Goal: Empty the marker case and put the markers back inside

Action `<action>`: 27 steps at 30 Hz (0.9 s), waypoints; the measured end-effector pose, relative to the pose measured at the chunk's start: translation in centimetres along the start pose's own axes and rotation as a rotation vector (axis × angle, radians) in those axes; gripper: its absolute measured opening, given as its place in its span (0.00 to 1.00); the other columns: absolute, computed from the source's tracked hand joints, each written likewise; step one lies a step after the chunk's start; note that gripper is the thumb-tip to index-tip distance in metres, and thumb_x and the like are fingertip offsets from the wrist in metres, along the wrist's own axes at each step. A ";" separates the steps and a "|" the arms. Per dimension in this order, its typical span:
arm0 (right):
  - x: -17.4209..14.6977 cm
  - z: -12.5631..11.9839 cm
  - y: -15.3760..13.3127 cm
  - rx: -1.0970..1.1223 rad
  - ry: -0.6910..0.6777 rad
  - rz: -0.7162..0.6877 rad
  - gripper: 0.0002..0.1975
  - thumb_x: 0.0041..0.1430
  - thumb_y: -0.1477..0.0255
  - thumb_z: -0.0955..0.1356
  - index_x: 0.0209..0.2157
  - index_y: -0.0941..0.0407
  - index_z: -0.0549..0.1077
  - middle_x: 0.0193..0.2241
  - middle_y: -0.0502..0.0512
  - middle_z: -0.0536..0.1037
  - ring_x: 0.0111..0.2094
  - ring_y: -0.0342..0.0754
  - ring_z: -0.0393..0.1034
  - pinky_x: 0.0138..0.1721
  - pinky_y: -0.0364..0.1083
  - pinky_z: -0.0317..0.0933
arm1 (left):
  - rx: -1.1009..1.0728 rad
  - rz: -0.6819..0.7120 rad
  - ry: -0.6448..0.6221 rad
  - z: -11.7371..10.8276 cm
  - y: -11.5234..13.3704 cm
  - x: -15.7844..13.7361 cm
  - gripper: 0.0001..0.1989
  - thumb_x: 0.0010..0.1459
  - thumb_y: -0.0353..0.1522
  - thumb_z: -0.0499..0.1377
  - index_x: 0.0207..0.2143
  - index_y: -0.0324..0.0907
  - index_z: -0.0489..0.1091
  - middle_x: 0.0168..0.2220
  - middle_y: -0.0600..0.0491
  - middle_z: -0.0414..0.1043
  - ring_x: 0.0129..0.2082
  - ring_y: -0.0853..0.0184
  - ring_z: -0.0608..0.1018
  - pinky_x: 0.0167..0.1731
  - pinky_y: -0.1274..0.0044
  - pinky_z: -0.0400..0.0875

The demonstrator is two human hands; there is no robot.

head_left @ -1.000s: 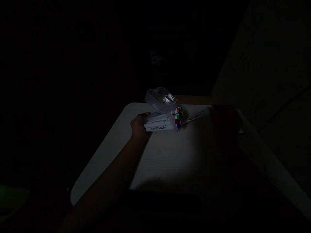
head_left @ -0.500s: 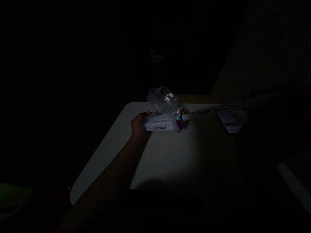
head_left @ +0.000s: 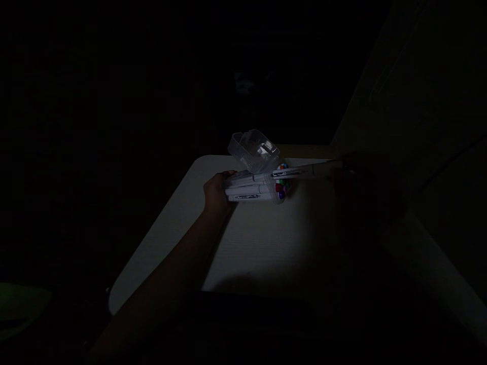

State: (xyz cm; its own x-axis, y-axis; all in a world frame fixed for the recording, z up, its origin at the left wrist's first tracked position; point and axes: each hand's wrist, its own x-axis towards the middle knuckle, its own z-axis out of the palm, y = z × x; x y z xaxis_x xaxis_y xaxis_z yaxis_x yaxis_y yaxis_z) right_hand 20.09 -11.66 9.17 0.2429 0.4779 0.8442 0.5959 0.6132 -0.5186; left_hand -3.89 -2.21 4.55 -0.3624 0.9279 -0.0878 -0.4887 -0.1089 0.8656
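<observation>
Though pale, tabletop (head_left: pixel 258 238) amid near-darkness

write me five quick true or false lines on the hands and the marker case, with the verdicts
1. The left grip is around a clear case with white markers in it. True.
2. The case is closed. False: its lid stands open.
3. The right grip, dim in shadow, is on a held marker. True.
4. Only one colour shows at the mouth of the case. False: caps in red, green, purple and orange can be seen.
5. The far left corner of the table is sharp and square. False: it is rounded.
</observation>
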 end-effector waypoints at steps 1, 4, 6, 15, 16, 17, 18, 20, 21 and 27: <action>-0.2 0.2 0.0 0.000 0.045 -0.027 0.10 0.67 0.63 0.72 0.47 0.51 0.81 0.47 0.56 0.81 0.51 0.54 0.79 0.51 0.57 0.78 | -0.013 0.010 -0.007 0.0 0.0 0.0 0.10 0.40 0.36 0.62 0.25 0.39 0.74 0.25 0.52 0.75 0.22 0.68 0.75 0.22 0.78 0.68; -0.1 0.4 0.3 0.025 0.111 -0.056 0.08 0.64 0.68 0.74 0.45 0.51 0.83 0.43 0.54 0.84 0.45 0.50 0.82 0.46 0.53 0.79 | -0.025 0.017 -0.012 0.1 0.0 -0.1 0.09 0.41 0.35 0.62 0.25 0.39 0.74 0.24 0.52 0.74 0.21 0.69 0.74 0.22 0.78 0.68; 0.3 0.2 0.7 0.042 0.068 -0.029 0.09 0.62 0.69 0.74 0.44 0.52 0.83 0.43 0.55 0.85 0.44 0.51 0.83 0.46 0.53 0.80 | -0.027 0.002 0.000 0.3 0.1 -0.2 0.09 0.41 0.35 0.61 0.25 0.39 0.73 0.23 0.52 0.73 0.20 0.69 0.72 0.21 0.78 0.67; 0.2 0.2 0.7 0.097 0.041 0.033 0.07 0.62 0.70 0.74 0.42 0.54 0.83 0.41 0.55 0.84 0.42 0.48 0.82 0.42 0.50 0.79 | 0.007 0.016 0.010 -0.1 -0.2 0.2 0.11 0.40 0.36 0.62 0.25 0.39 0.75 0.26 0.51 0.76 0.23 0.67 0.76 0.23 0.77 0.69; 0.1 0.3 0.7 0.112 0.052 0.045 0.07 0.62 0.71 0.74 0.41 0.54 0.83 0.41 0.55 0.84 0.42 0.48 0.82 0.43 0.50 0.79 | 0.014 0.025 0.010 -0.2 -0.3 0.3 0.11 0.40 0.37 0.62 0.26 0.39 0.75 0.26 0.51 0.76 0.24 0.66 0.77 0.23 0.77 0.69; 0.0 0.3 0.8 0.117 0.065 0.051 0.06 0.62 0.71 0.73 0.41 0.54 0.82 0.41 0.56 0.83 0.42 0.49 0.82 0.44 0.51 0.79 | 0.015 0.032 0.009 -0.2 -0.4 0.3 0.11 0.40 0.37 0.62 0.26 0.39 0.75 0.26 0.51 0.76 0.24 0.66 0.77 0.24 0.77 0.70; 0.0 0.3 0.9 0.112 0.060 0.048 0.06 0.62 0.72 0.73 0.41 0.54 0.82 0.41 0.56 0.83 0.43 0.49 0.82 0.44 0.51 0.79 | 0.013 0.035 0.006 -0.2 -0.4 0.4 0.10 0.40 0.37 0.62 0.26 0.40 0.75 0.26 0.51 0.76 0.24 0.65 0.78 0.24 0.76 0.70; -0.1 0.3 1.3 0.107 0.024 0.034 0.08 0.62 0.74 0.72 0.42 0.53 0.82 0.42 0.55 0.83 0.42 0.47 0.82 0.43 0.49 0.78 | 0.008 0.028 -0.004 -0.2 -0.4 0.4 0.10 0.40 0.36 0.62 0.26 0.40 0.75 0.26 0.51 0.76 0.24 0.65 0.77 0.24 0.77 0.70; -0.1 0.3 1.5 0.111 -0.001 0.030 0.09 0.62 0.74 0.72 0.43 0.53 0.82 0.43 0.55 0.83 0.40 0.46 0.82 0.41 0.47 0.78 | 0.005 0.021 -0.007 -0.2 -0.4 0.4 0.10 0.40 0.36 0.62 0.26 0.39 0.75 0.26 0.51 0.76 0.24 0.66 0.77 0.24 0.77 0.70; -0.5 0.8 2.7 0.070 -0.134 0.085 0.15 0.60 0.74 0.66 0.45 0.53 0.80 0.43 0.57 0.85 0.45 0.51 0.83 0.45 0.53 0.80 | -0.014 0.004 -0.007 0.1 -0.1 0.1 0.09 0.40 0.35 0.61 0.25 0.39 0.74 0.24 0.52 0.74 0.22 0.67 0.75 0.22 0.78 0.69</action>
State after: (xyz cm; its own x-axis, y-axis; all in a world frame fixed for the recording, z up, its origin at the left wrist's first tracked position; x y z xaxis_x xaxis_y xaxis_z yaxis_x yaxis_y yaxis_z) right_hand 20.96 -9.77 7.28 0.1835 0.6066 0.7736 0.5218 0.6068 -0.5996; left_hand -3.80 -2.09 4.54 -0.3593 0.9297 -0.0807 -0.4982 -0.1180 0.8590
